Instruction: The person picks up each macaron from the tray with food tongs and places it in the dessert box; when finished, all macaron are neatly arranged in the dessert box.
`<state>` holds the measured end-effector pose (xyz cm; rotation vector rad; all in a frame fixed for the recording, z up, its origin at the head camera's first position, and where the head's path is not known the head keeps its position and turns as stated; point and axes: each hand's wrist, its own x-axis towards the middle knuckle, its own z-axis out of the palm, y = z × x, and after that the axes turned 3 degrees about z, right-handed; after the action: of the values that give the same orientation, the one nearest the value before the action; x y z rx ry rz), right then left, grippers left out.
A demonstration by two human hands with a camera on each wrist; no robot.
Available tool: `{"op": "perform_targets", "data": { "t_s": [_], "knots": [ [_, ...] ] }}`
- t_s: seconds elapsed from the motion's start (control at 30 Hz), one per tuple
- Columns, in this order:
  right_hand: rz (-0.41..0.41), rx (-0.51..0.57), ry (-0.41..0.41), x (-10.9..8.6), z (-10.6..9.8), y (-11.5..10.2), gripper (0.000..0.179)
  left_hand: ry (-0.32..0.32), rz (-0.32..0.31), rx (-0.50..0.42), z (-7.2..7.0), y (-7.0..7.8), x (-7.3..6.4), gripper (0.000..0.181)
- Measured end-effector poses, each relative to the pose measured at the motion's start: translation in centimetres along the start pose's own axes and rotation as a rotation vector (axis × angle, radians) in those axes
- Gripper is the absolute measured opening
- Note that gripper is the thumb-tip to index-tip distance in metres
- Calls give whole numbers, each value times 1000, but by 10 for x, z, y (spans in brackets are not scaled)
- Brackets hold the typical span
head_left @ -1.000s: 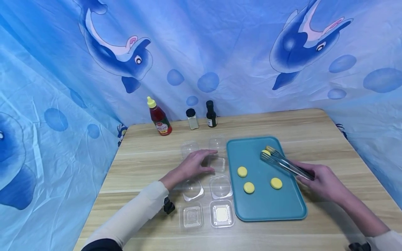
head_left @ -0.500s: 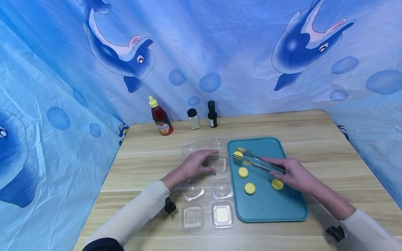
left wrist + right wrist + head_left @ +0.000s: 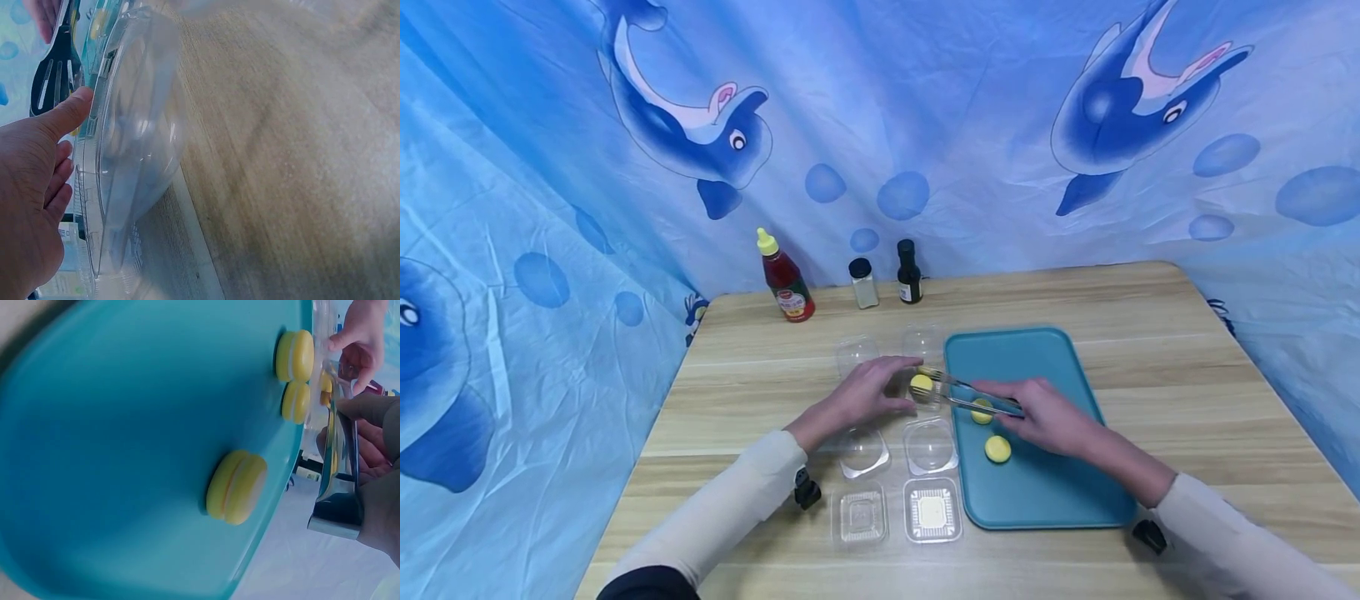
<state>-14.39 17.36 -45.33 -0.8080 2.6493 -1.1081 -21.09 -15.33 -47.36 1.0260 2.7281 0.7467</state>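
Observation:
My right hand (image 3: 1051, 419) grips metal tongs (image 3: 338, 506) whose tips reach left past the tray's edge. Between the tips is a yellow macaron (image 3: 921, 384), over the base of a clear plastic container (image 3: 934, 400); whether it touches the bottom cannot be seen. My left hand (image 3: 867, 392) holds that container, index finger at the far side and thumb (image 3: 75, 109) against the near rim. On the teal tray (image 3: 1022, 354) lie more yellow macarons, one (image 3: 982, 411) under the tongs and another (image 3: 997, 449) nearer. A third macaron (image 3: 237, 487) shows in the right wrist view, hidden by my right hand in the head view.
Other clear containers with raised domed lids stand nearby, including a near right container (image 3: 932, 510) and a near left container (image 3: 859, 513). At the table's back are a red sauce bottle (image 3: 788, 287), a black-capped shaker (image 3: 863, 283) and a dark bottle (image 3: 909, 273).
My right hand has carried the macaron in the tongs leftward from the tray's far right, across the tray to the container. The left hand has stayed in place.

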Motion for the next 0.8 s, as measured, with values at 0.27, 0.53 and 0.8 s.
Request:
{"op": "perform_targets", "data": {
  "t_s": [0.27,0.53,0.8],
  "knots": [
    [6,-9,-12,5,-1,-5,55,-8,-10,0,-1,1,0,84],
    [48,-18,-36,8,-2,-11,56,-1,-4,6,0,1,0,85],
    [67,-20,-38,8,-3,-12,57,3,-8,0,2,0,0,86]
  ]
}}
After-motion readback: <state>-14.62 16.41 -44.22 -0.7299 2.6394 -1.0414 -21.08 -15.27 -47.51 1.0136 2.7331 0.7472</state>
